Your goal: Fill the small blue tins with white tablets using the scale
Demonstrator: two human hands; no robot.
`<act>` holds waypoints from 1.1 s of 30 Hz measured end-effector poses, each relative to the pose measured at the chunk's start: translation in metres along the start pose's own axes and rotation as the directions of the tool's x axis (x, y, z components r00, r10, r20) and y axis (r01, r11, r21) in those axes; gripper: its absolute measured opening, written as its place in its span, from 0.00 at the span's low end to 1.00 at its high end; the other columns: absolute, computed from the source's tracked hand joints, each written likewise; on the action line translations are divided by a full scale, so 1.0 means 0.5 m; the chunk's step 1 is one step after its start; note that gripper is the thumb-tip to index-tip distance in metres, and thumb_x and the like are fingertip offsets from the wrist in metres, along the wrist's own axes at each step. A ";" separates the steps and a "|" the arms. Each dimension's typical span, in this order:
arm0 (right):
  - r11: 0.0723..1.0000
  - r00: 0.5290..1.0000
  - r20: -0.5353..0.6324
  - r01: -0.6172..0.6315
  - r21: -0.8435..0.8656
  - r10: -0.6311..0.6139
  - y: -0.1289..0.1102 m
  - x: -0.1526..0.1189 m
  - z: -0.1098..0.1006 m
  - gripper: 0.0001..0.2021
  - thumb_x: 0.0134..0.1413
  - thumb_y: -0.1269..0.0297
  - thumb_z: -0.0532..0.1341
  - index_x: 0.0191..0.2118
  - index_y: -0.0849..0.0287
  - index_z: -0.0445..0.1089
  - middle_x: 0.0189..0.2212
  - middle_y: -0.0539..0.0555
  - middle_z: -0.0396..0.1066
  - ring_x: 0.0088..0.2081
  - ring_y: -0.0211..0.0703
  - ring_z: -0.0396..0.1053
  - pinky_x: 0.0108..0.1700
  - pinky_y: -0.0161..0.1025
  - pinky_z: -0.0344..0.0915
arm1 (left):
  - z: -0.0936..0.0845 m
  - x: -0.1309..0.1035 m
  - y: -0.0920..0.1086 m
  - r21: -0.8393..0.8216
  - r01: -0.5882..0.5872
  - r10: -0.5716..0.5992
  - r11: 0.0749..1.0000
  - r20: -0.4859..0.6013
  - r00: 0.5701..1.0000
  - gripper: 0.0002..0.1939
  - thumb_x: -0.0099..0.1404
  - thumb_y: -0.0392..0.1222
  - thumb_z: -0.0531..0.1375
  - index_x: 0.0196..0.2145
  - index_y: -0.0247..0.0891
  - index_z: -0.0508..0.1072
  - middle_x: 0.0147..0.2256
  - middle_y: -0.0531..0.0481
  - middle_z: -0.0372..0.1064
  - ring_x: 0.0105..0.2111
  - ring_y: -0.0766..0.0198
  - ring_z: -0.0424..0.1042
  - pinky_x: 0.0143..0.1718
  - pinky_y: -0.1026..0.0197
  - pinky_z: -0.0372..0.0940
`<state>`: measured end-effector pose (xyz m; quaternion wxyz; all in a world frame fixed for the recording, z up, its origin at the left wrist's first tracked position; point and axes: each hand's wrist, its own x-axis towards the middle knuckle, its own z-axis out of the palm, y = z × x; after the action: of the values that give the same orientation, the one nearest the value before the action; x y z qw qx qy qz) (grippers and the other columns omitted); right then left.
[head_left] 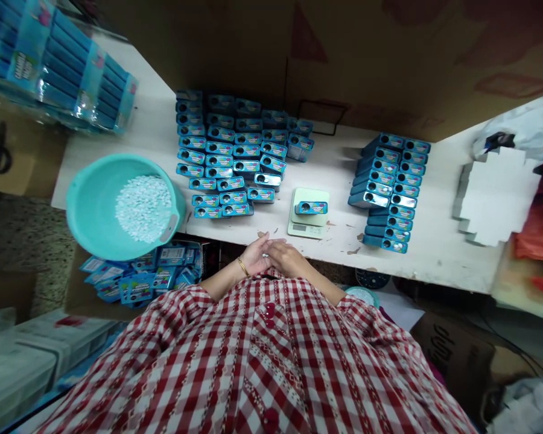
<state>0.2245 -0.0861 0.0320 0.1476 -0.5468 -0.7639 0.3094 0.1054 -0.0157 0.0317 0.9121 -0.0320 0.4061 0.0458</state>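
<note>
My left hand point(254, 255), with a gold bangle at its wrist, is cupped near the front edge of the table. Over its palm lies my right hand point(287, 257), fingers bent and closed. A few small white pellets point(265, 255) show between the two hands; the right fingertips are partly hidden. Just beyond them is a pale green kitchen scale point(305, 231), with one blue tin point(311, 208) on its platform. Left of the scale stand rows of similar blue tins point(247, 150), their top ends showing an opening. More blue tins point(384, 178) stand to the right.
A turquoise tub point(79, 199) holding white pellets point(143, 208) stands at the table's left. Wrapped blue packs point(58, 66) lie behind it. A large cardboard box point(344, 66) spans the back. Flat white cartons point(498, 196) lie right. Below left, a box holds blue packets point(138, 289).
</note>
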 end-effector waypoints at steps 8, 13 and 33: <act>0.999 0.994 -0.099 -0.043 0.025 0.045 0.008 -0.017 -0.013 0.13 0.58 0.69 0.52 0.46 0.60 0.69 0.43 0.59 0.70 0.47 0.42 0.66 0.47 0.40 0.66 | 0.014 0.009 -0.003 -0.040 0.012 -0.012 0.999 0.002 1.000 0.15 0.67 0.39 0.49 0.29 0.29 0.70 0.22 0.48 0.68 0.23 0.66 0.70 0.33 0.63 0.65; 0.999 0.993 -0.116 -0.038 0.005 0.038 0.004 -0.024 -0.031 0.13 0.59 0.66 0.51 0.44 0.60 0.70 0.40 0.58 0.71 0.43 0.42 0.67 0.45 0.39 0.66 | 0.017 0.013 -0.005 -0.054 0.002 -0.003 0.999 -0.022 1.000 0.14 0.66 0.37 0.50 0.24 0.31 0.68 0.19 0.50 0.65 0.20 0.68 0.68 0.28 0.64 0.65; 0.853 0.770 -0.495 -0.512 -0.103 0.403 0.327 0.230 -0.221 0.20 0.53 0.72 0.50 0.52 0.61 0.64 0.48 0.62 0.64 0.47 0.50 0.59 0.47 0.46 0.61 | 0.000 -0.027 0.047 0.016 -0.178 0.177 0.984 -0.227 0.958 0.15 0.66 0.36 0.50 0.26 0.29 0.72 0.24 0.44 0.70 0.21 0.71 0.69 0.20 0.72 0.61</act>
<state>0.3671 0.0894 -0.0004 0.1772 -0.7874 -0.5806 0.1077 0.0942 0.0067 0.0413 0.8518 -0.0028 0.5088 0.1244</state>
